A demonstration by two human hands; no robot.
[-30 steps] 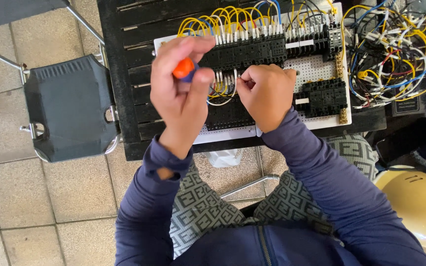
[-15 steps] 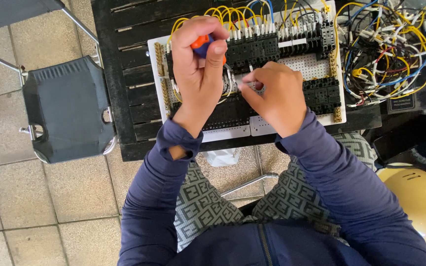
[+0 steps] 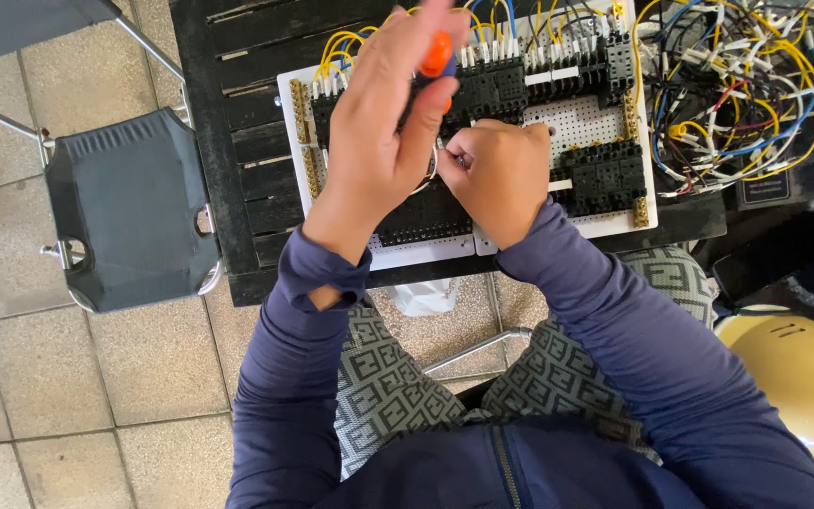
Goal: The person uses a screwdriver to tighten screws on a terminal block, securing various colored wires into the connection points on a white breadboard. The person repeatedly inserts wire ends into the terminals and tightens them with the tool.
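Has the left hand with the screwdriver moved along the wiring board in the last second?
Yes. The left hand shifted up the board, so the screwdriver now sits over its top terminal row.

Both arms in long navy-blue sleeves, plain knit, running from the bottom of frame up to centre; left cuff (image 3: 317,275) is rucked and folded at the wrist, right cuff (image 3: 541,247) lies smoother. Navy top has a centre-front zip (image 3: 499,464) at bottom middle. Grey trousers (image 3: 390,388) with a repeating dark geometric print, lower centre; left hand (image 3: 383,132) and right hand (image 3: 499,174) bare, no gloves, rings not discernible.
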